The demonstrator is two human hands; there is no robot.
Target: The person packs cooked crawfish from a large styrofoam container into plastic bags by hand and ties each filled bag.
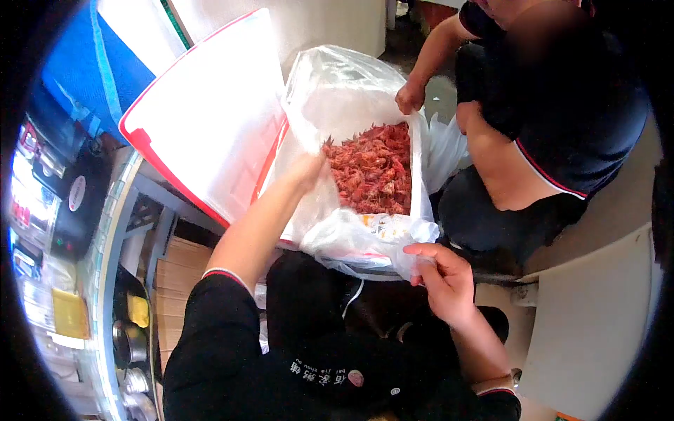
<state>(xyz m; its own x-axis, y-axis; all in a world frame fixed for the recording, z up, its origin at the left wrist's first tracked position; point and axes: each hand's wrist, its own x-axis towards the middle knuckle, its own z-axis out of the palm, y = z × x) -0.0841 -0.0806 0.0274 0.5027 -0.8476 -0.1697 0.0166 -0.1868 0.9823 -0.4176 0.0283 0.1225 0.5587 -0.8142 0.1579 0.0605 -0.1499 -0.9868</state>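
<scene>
A pile of red crayfish (372, 172) lies in a white cooler box (419, 175) lined with a clear plastic bag (337, 235). My left hand (312, 168) reaches over the left side of the box, at the edge of the crayfish. Its fingers are washed out by glare and motion. Near the front right corner, my right hand (446, 281) pinches the gathered edge of the plastic bag between thumb and fingers. A white packet with orange print (386, 224) shows under the plastic at the front of the crayfish.
The cooler's white lid (203, 105) with red trim stands open to the left. A co-worker in a dark shirt (583, 133) crouches at the right, one hand (411, 97) at the box's far right rim. A metal-framed shelf (116, 231) holding jars is at the far left.
</scene>
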